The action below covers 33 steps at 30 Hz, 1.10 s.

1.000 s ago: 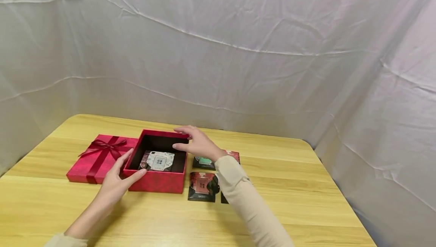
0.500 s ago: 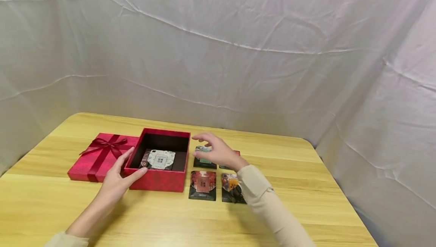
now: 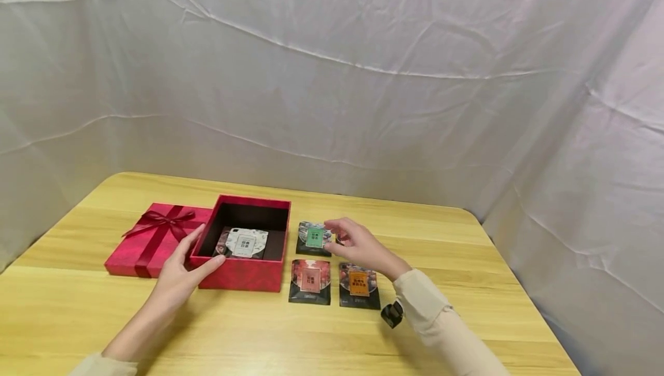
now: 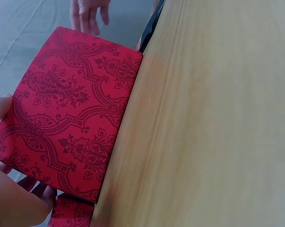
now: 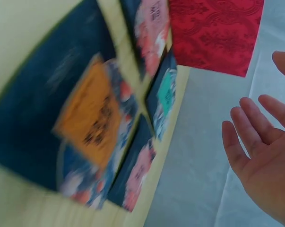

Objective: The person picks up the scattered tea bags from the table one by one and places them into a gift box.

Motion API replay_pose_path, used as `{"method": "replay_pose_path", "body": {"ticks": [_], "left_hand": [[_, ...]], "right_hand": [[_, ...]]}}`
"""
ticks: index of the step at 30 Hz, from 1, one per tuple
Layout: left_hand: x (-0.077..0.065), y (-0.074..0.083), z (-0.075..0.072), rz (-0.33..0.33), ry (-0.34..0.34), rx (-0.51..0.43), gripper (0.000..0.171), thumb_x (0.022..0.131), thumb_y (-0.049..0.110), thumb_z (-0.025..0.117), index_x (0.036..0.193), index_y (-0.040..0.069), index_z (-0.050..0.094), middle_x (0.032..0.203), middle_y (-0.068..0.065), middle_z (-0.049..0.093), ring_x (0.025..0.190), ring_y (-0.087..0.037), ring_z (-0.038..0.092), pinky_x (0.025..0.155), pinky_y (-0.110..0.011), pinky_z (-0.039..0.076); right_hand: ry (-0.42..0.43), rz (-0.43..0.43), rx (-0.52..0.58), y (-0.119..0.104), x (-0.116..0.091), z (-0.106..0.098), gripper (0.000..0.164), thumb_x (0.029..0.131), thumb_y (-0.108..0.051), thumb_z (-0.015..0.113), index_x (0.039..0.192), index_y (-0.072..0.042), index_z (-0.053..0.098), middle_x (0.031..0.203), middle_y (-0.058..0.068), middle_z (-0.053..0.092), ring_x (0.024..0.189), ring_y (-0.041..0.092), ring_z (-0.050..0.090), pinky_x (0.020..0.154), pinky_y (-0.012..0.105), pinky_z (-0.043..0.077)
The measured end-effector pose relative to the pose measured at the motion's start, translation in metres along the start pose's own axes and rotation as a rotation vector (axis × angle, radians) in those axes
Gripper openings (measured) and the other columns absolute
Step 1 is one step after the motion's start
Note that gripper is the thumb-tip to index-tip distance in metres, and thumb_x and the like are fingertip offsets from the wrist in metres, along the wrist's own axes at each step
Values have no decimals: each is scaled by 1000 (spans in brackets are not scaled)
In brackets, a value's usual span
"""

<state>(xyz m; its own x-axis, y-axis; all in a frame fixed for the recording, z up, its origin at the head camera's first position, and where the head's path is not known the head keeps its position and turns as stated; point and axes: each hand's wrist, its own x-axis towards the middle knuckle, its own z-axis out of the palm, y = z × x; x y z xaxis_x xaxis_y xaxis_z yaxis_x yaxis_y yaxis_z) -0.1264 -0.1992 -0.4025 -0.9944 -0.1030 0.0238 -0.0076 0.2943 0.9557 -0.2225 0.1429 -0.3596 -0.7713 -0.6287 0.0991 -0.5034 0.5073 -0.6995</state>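
My left hand (image 3: 176,281) holds the near left corner of an uncovered red gift box (image 3: 238,275), thumb at the front rim and fingers along the left side. Inside the box lies a white-labelled sachet (image 3: 246,243) over part of a darker one. My right hand (image 3: 363,249) hovers above several flat sachets on the table, its fingers loosely bent and holding nothing. Nearest to its fingertips is the green-labelled sachet (image 3: 314,239); a pink-labelled sachet (image 5: 138,175) is mostly hidden beneath it in the head view.
Left of the box lies its red lid (image 3: 155,240) with a ribbon bow. A red-labelled sachet (image 3: 310,282) and an orange-labelled sachet (image 3: 359,285) make the near row. A pale cloth (image 3: 332,76) hangs behind the wooden table (image 3: 441,318).
My right hand has moved from over the box to the right, above the sachets, uncovering the green, red and orange labels. The left hand has stayed at the box.
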Motion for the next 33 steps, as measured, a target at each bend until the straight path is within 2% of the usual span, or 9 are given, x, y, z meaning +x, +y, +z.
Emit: {"method": "replay_pose_path", "body": {"ticks": [4, 11, 17, 21, 26, 33], "left_hand": [[0, 0, 1, 0, -1, -13, 87, 90, 30, 70, 156, 17, 16, 154, -22, 23, 138, -42, 17, 105, -68, 19], [0, 1, 1, -14, -3, -14, 87, 89, 31, 70, 156, 19, 16, 153, -23, 24, 138, -42, 17, 105, -67, 19], [0, 1, 1, -16, 0, -28, 87, 89, 31, 71, 156, 19, 16, 152, -23, 26, 137, -40, 20, 106, -66, 19], [0, 1, 0, -15, 2, -25, 87, 89, 31, 71, 156, 19, 16, 153, -23, 24, 138, -41, 18, 106, -66, 19], [-1, 1, 0, -21, -1, -14, 87, 89, 32, 71, 156, 21, 16, 154, -22, 22, 139, -43, 15, 105, -68, 17], [0, 1, 0, -26, -4, -12, 87, 89, 32, 71, 156, 22, 16, 153, -22, 24, 138, -42, 16, 105, -68, 17]], "right_hand": [[19, 9, 21, 8, -12, -4, 45, 96, -17, 62, 136, 0, 51, 130, 19, 52, 119, 39, 50, 97, 52, 44], [18, 45, -98, 17, -33, -10, 51, 93, -24, 66, 136, -2, 51, 136, 15, 51, 122, 35, 48, 100, 54, 40], [2, 97, -135, 28, -45, -10, 55, 90, -23, 69, 137, 0, 50, 137, 19, 49, 125, 38, 45, 100, 58, 38], [-21, 142, -166, 35, -52, -9, 62, 87, -24, 73, 138, 0, 49, 138, 21, 47, 126, 40, 43, 100, 59, 38], [-66, 150, -215, 44, -59, -7, 71, 80, -29, 79, 137, 0, 49, 139, 22, 46, 128, 41, 41, 102, 59, 35], [-101, 168, -211, 53, -70, -7, 82, 74, -31, 84, 139, 2, 46, 141, 24, 43, 130, 42, 38, 104, 61, 30]]}}
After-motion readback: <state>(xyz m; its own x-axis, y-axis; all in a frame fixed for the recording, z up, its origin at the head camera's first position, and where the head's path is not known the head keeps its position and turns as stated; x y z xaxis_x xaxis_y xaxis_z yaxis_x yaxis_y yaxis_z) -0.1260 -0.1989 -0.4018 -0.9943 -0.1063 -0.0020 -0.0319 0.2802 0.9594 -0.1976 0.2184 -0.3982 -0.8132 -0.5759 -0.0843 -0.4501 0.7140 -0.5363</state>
